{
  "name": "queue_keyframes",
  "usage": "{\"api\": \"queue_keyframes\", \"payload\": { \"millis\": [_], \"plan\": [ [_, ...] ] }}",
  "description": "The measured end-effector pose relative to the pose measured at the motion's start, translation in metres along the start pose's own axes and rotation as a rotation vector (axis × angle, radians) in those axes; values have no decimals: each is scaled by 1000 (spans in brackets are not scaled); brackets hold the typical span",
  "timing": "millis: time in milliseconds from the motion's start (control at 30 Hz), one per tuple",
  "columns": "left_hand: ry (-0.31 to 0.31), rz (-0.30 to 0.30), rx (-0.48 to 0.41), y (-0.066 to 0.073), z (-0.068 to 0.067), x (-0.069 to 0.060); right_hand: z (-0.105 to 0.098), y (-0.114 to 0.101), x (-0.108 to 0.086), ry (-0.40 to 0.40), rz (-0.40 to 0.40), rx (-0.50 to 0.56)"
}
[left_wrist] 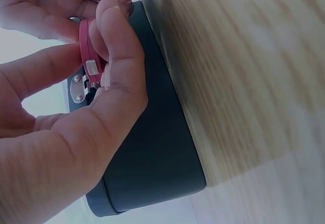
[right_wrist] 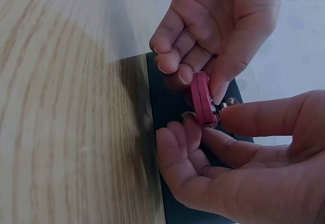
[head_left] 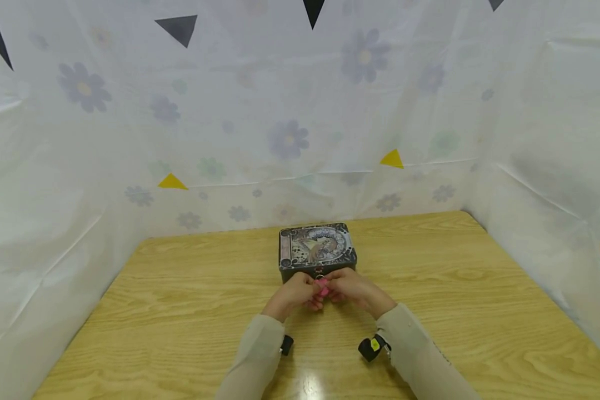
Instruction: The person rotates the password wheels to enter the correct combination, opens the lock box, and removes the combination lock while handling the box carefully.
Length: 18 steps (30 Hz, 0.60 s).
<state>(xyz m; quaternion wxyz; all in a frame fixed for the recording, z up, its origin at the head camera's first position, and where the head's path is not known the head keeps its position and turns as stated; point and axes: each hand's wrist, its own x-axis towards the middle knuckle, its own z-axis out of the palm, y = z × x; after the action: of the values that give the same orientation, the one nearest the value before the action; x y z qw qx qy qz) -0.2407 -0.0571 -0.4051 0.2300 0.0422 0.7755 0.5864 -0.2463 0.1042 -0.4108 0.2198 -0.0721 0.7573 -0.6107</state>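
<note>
A small pink padlock (head_left: 323,286) hangs by its metal shackle at the front of a dark rectangular tin box (head_left: 317,245) with a decorated lid. My left hand (head_left: 296,293) pinches the padlock from the left, thumb and curled fingers around its body. From the other side my right hand (head_left: 354,287) holds it, with fingertips close to the shackle. In the left wrist view, a metal hasp (left_wrist: 77,88) shows on the box beside the padlock (left_wrist: 85,43). The right wrist view shows the padlock's edge (right_wrist: 200,99) between both hands; fingers hide part of it.
The box stands on a wood-grain table (head_left: 190,300), towards its back edge. White flower-patterned sheeting (head_left: 260,100) encloses the back and sides. Black straps (head_left: 371,348) sit at the wrists, by the light sleeves (head_left: 260,347).
</note>
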Motion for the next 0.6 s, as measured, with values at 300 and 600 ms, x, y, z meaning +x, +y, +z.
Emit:
{"api": "queue_keyframes", "payload": {
  "millis": [300,600],
  "plan": [
    [-8,15,17,0,0,0,-1,-2,-2,-18,7,-24],
    [-21,18,25,1,0,-2,0,-1,-2,-22,-1,-55]
  ]
}}
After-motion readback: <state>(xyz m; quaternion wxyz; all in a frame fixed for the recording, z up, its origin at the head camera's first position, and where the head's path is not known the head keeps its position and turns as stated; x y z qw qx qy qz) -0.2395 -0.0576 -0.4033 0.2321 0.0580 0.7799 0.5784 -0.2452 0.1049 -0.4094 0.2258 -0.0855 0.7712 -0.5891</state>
